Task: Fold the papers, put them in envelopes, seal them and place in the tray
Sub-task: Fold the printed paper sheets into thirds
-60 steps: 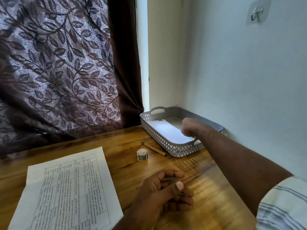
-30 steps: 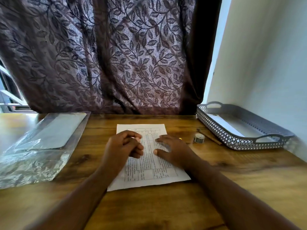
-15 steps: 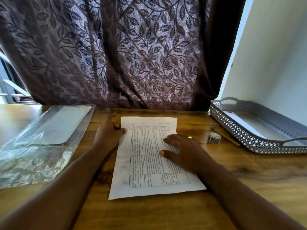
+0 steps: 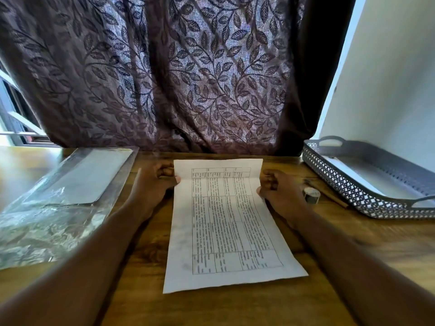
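Observation:
A printed sheet of paper [image 4: 226, 227] with a table on it lies lengthwise on the wooden table, its far end lifted off the wood. My left hand [image 4: 155, 184] pinches the far left edge, thumb on top. My right hand [image 4: 280, 191] pinches the far right edge the same way. A grey perforated tray [image 4: 348, 191] with handles stands at the right against the wall, a white envelope [image 4: 357, 175] flat inside it. At the left lies a clear plastic bag [image 4: 47, 215] with white envelopes [image 4: 87, 177] in it.
A small roll of tape [image 4: 311, 195] and a brown pencil [image 4: 329, 196] lie between my right hand and the tray. A leaf-patterned curtain [image 4: 176, 74] hangs behind the table. A white wall [image 4: 388, 78] closes the right side.
My right hand left the tray and the view swung left. Both hands slid from on top of the paper to its far corners and raised that end.

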`<state>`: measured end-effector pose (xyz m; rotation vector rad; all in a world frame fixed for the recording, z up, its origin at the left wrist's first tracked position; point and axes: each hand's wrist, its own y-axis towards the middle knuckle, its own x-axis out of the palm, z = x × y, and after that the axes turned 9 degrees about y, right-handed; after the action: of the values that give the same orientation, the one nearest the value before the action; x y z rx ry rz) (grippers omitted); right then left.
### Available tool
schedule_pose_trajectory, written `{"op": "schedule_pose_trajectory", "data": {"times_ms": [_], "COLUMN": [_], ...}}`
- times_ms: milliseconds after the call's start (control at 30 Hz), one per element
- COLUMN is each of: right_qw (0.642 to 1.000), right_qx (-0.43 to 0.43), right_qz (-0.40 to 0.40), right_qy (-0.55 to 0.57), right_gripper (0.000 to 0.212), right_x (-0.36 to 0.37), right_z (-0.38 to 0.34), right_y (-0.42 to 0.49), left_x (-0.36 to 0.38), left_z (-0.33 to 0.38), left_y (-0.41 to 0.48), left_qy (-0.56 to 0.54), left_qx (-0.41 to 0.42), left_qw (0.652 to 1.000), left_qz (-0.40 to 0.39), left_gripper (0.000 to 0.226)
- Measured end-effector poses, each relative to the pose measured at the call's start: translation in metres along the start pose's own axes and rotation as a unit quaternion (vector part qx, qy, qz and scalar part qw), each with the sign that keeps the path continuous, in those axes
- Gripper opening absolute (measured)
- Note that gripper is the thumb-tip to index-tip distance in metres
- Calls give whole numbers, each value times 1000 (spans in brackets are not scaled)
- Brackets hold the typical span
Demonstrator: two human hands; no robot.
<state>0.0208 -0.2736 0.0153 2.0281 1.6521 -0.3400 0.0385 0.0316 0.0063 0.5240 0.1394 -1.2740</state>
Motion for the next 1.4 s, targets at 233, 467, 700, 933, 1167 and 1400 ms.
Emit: {"op": "schedule_pose_trajectory", "data": {"times_ms": [233,467,700,933,1167,1400], "right_qw": [981,959,946,902,905,896], "right_qx": [-30,-4,6,40,31,70], "right_qz": [-69,-83,-125,-136,-136,-165], "right_qy": [180,270,299,407,403,407], "right_gripper": [16,27,17,23,35,31], "right_x": [5,-1,-7,-16,-18,-21], "right_z": [2,3,2,3,5,7], "right_y": [18,17,15,16,17,19], "left_x": [-1,1,-1,-5,-5,-5], "left_z": [-5,-10,-10,-9,-8,0], "left_y": [2,6,5,2,2,-1], "left_qy": [-110,-168,-172,-238,-243,-223], "left_qx": [-6,-24,-27,-21,-25,-46], "left_qw": [993,977,975,956,957,965], "left_qz": [-31,-133,-140,-171,-156,-132], "left_gripper": [26,11,14,17,14,25]}}
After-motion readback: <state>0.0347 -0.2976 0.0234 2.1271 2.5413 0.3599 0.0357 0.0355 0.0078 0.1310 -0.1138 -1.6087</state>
